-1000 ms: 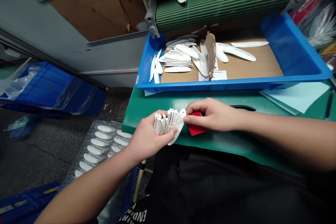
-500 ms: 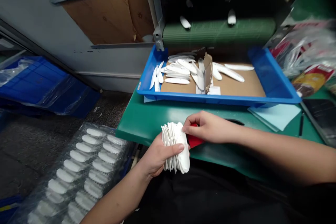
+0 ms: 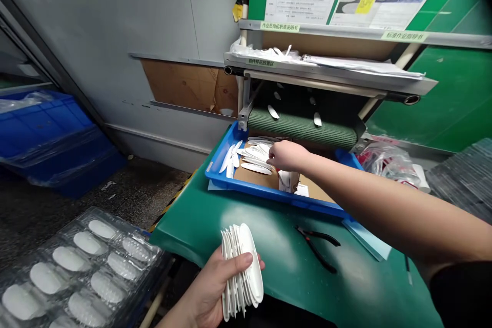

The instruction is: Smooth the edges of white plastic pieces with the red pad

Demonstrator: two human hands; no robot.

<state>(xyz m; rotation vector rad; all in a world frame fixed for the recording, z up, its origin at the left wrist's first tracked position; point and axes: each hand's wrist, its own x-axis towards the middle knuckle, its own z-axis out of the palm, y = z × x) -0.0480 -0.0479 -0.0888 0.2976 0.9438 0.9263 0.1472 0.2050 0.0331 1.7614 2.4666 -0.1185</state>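
Note:
My left hand is wrapped round a stack of long, oval white plastic pieces, held upright above the front edge of the green table, thumb across the front piece. My right hand reaches into the blue tray, its fingers curled down beside a pile of similar white pieces. A bit of red shows under that hand; what its fingers hold is hidden. Next to the hand stands a torn cardboard divider. Pliers with black handles lie on the green table.
Behind the tray a green conveyor belt carries white pieces. Clear plastic trays of white pieces stand at lower left. Blue crates are on the floor. A light blue cloth or paper lies right of the pliers.
My right hand has moved from the stack, where something red showed beside it, forward into the tray. The left hand keeps the stack. The view has tilted up, and the pliers now show.

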